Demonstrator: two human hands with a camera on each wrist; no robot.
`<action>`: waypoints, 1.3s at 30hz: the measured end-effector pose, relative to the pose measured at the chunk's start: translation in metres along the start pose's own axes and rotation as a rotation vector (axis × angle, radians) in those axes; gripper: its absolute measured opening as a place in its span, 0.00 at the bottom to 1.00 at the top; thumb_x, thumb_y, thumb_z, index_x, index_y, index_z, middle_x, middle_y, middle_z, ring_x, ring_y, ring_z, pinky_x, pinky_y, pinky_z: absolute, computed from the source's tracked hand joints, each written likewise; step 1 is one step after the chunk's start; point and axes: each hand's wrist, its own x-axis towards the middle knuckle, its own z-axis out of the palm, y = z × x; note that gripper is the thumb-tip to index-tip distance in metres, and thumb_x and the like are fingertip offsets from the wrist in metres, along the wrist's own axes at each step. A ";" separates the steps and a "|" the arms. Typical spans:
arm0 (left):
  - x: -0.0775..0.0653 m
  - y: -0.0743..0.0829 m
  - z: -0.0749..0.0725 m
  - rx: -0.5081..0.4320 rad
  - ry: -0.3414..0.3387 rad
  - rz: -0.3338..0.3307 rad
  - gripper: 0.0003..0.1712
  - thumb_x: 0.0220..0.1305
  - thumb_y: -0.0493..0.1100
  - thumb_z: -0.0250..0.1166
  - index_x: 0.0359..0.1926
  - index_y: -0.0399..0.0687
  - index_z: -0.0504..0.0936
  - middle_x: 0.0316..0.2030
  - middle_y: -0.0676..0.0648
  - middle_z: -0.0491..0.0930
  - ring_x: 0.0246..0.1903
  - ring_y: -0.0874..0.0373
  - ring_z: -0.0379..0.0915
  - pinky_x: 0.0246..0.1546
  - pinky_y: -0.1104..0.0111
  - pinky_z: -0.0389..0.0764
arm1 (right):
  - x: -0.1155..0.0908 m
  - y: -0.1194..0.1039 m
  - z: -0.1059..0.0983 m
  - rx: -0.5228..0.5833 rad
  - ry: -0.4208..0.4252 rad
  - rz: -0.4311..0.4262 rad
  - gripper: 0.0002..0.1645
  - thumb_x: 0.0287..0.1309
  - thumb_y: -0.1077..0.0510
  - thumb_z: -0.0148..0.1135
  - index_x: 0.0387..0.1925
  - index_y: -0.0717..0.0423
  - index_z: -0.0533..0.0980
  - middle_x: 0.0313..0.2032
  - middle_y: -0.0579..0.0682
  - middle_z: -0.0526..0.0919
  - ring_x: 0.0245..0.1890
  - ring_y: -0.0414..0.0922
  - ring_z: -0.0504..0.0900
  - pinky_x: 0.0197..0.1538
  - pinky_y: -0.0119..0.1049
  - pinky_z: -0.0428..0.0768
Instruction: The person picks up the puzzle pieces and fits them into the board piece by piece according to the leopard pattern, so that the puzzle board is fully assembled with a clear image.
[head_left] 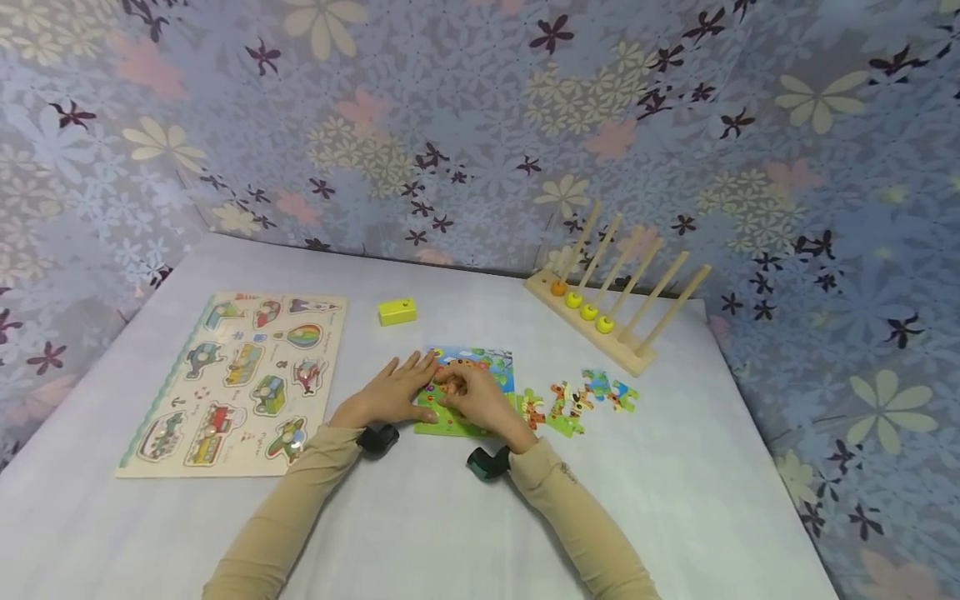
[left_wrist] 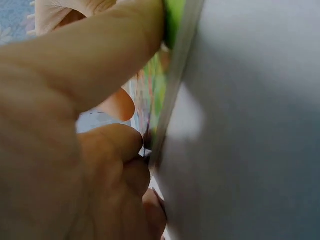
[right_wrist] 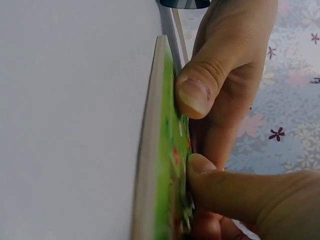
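Note:
A jigsaw board (head_left: 465, 427) with a green and blue picture lies in front of me, partly covered by both hands. My left hand (head_left: 396, 390) rests on its left side, fingers spread and thumb lying on the green part; the left thumb (right_wrist: 195, 95) shows in the right wrist view. Over the board's middle, my right hand (head_left: 480, 400) has curled fingers and pinches a puzzle piece (right_wrist: 186, 192) low against the picture. Most of that piece is hidden by the fingers. Right of the board lie several loose puzzle pieces (head_left: 531, 410), printed in orange, green and blue.
A large wooden picture board (head_left: 225, 333) with vehicle shapes lies at left. Behind the jigsaw sits a yellow block (head_left: 397, 312). At back right stands a wooden peg rack (head_left: 637, 364) with upright rods and several beads. Flowered cloth (head_left: 480, 150) hangs behind the table.

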 end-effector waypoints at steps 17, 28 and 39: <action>-0.003 0.003 0.002 0.117 -0.014 -0.024 0.57 0.60 0.66 0.61 0.76 0.43 0.45 0.77 0.43 0.40 0.76 0.40 0.30 0.75 0.44 0.37 | -0.044 0.075 -0.107 -0.158 0.217 0.208 0.20 0.64 0.57 0.60 0.56 0.59 0.76 0.53 0.62 0.79 0.53 0.58 0.77 0.54 0.51 0.79; 0.000 0.003 0.000 0.112 -0.036 0.001 0.56 0.61 0.65 0.61 0.76 0.42 0.44 0.77 0.43 0.41 0.76 0.40 0.30 0.75 0.43 0.36 | -0.078 0.102 -0.147 -0.285 0.163 0.387 0.30 0.56 0.61 0.66 0.61 0.65 0.71 0.62 0.72 0.67 0.60 0.69 0.67 0.60 0.61 0.70; 0.002 0.004 0.001 0.087 -0.018 0.028 0.56 0.61 0.64 0.62 0.76 0.39 0.44 0.77 0.40 0.40 0.76 0.39 0.29 0.74 0.42 0.35 | -0.069 0.087 -0.151 -0.135 0.255 0.349 0.21 0.64 0.56 0.60 0.55 0.64 0.75 0.50 0.66 0.78 0.39 0.53 0.79 0.37 0.38 0.79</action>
